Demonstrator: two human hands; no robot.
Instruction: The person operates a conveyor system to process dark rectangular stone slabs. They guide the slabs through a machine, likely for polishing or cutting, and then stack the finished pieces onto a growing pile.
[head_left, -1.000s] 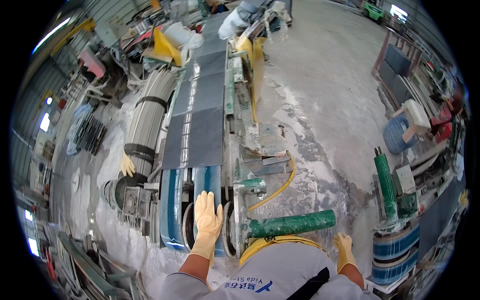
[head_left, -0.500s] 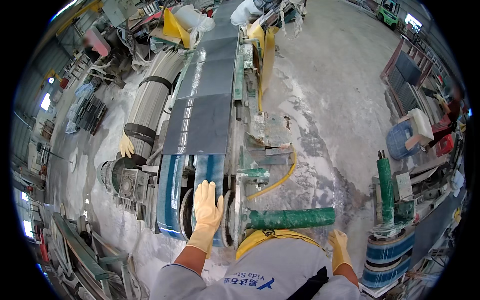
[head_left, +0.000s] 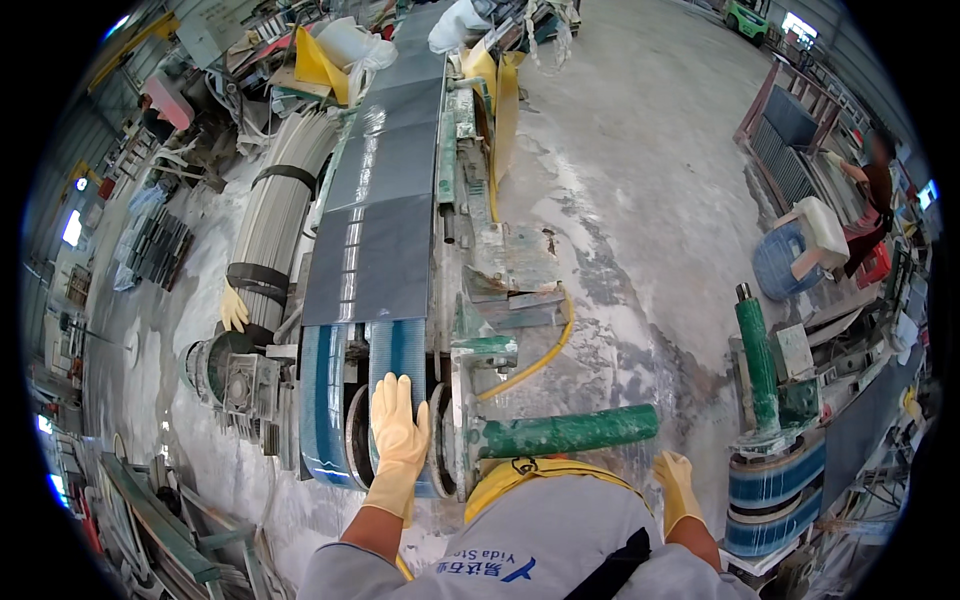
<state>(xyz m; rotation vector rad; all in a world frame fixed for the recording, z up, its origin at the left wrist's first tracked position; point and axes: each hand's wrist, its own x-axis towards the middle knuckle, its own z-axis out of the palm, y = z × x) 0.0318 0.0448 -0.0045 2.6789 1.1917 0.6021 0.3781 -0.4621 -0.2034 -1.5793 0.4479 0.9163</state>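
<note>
Dusty floor (head_left: 620, 200), blue belts (head_left: 396, 350) running lengthwise straight ahead, dark slabs (head_left: 367, 265) lined along them, here's the left hand (head_left: 400, 432) flat over the right one's near end, fingers nearly together, right hand (head_left: 678, 482) by the green bar (head_left: 570, 430), fingers curled, grip unclear

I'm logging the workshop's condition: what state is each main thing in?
Right blue belt: near end free of slabs; motion unclear
Left hand: gloved, open, over that belt, contact unclear
Right hand: gloved, seemingly loosely curled
Dark slabs: flat, end to end
Near green cylinder: roughly horizontal
Strip bundle: strapped
Loose glove: unworn, fingers downward
Yellow hose: curved
</note>
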